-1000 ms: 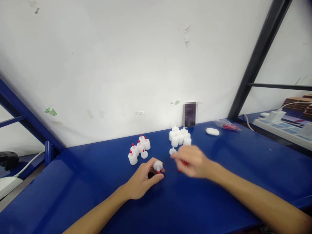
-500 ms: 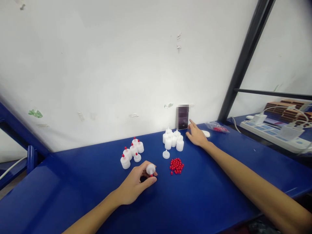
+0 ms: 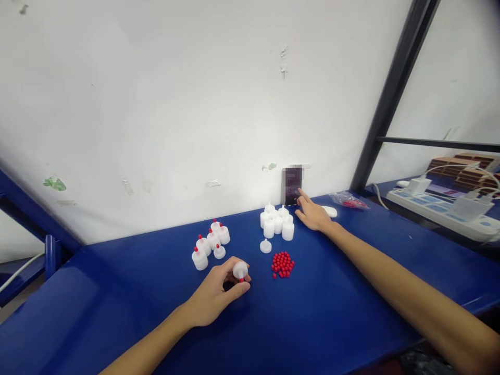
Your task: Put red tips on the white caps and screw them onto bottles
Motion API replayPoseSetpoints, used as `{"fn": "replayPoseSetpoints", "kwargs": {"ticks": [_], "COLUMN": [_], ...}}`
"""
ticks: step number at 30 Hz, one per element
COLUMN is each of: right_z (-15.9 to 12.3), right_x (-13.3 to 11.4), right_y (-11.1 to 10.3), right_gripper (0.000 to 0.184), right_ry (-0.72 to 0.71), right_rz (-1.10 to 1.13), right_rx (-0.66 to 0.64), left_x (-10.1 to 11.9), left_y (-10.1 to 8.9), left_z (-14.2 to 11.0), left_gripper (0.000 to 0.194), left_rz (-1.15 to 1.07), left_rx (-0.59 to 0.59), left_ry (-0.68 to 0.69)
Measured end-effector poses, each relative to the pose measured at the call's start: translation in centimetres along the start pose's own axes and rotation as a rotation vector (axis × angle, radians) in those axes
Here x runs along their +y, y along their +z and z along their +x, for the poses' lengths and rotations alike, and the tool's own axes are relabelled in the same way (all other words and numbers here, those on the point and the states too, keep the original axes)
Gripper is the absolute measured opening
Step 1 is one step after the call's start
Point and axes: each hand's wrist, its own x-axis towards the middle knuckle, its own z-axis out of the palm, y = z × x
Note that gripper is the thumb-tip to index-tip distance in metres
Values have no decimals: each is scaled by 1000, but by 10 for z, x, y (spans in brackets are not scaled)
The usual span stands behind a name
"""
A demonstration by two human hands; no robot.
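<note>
My left hand [image 3: 211, 299] pinches a white nozzle cap [image 3: 240, 269] between thumb and fingers, its red tip pointing down toward the thumb. Far off to the right, my right hand [image 3: 314, 214] reaches to a phone [image 3: 291, 187] that leans upright against the wall; the index finger is stretched out at its screen, and no object shows in this hand. Beyond my left hand stand several white bottles with red tips [image 3: 213, 240], beside a loose red-tipped nozzle cap [image 3: 219, 252]. A pile of small red caps [image 3: 283, 264] lies between my hands.
Several white bottles without red tips [image 3: 277, 224] are grouped near the phone, with a plain white nozzle cap [image 3: 265, 246] in front. A white oval case [image 3: 330, 211] and a plastic bag of red pieces [image 3: 348, 200] lie behind my right hand. A power strip [image 3: 441, 211] is at right.
My right hand has moved from over the red caps back to the phone, its finger now at the screen. My left hand keeps its hold on the nozzle cap. The view has shifted right.
</note>
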Motion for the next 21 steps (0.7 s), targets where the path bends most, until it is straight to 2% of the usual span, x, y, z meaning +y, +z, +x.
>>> {"fn": "replayPoseSetpoints", "kwargs": {"ticks": [7,12,14,21], "right_z": [-4,-7,-7,-8], "right_x": [-2,-6,-6,-3], "right_y": [-1,-4,-4,-2], "right_gripper": [20,18,18,14], "right_ry": [23,28,30,15], "right_rz": [14,18,21,49], "right_rx": [56,56,59,91], "left_x": [-3,-6,-5,6], "left_y": [0,1,1,1], "left_z": [0,-2,-4,-6], "left_gripper": [27,42,41,27], "left_rz": [-13,-54,-41,328], "left_rx": [-4,19,24,22], "left_ry": [2,-3,16,87]}}
